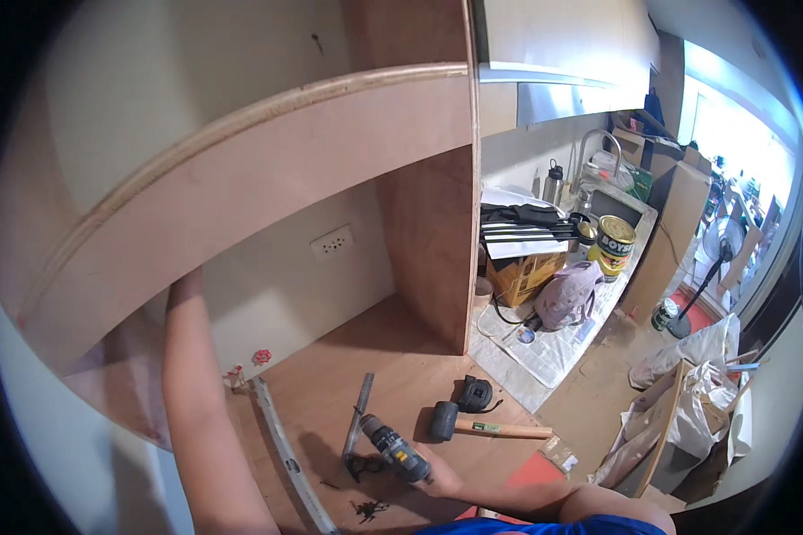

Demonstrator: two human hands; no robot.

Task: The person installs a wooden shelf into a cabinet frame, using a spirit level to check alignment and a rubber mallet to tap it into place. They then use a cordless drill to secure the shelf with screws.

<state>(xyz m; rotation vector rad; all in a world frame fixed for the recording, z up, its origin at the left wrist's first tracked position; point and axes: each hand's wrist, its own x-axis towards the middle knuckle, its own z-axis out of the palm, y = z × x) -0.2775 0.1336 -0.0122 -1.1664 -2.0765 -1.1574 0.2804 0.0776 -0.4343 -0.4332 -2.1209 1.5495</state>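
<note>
My left arm reaches up under the plywood shelf's front panel (268,183). Only the wrist end of my left hand (186,285) shows; its fingers are hidden behind the panel. Low on the wooden base, my right hand (442,480) is wrapped round a cordless drill (400,455), which points up and to the left. Just beyond the drill lies a metal square (360,412). A long spirit level (287,456) rests between my two arms. Dark screws (368,510) are scattered near the drill.
A black-headed mallet (443,421) and a tape measure (475,394) lie right of the drill. A wall socket (332,243) sits under the shelf. An upright plywood panel (433,250) separates this from a counter holding a paint can (615,245) and a bag (569,294). Sacks (687,410) stand right.
</note>
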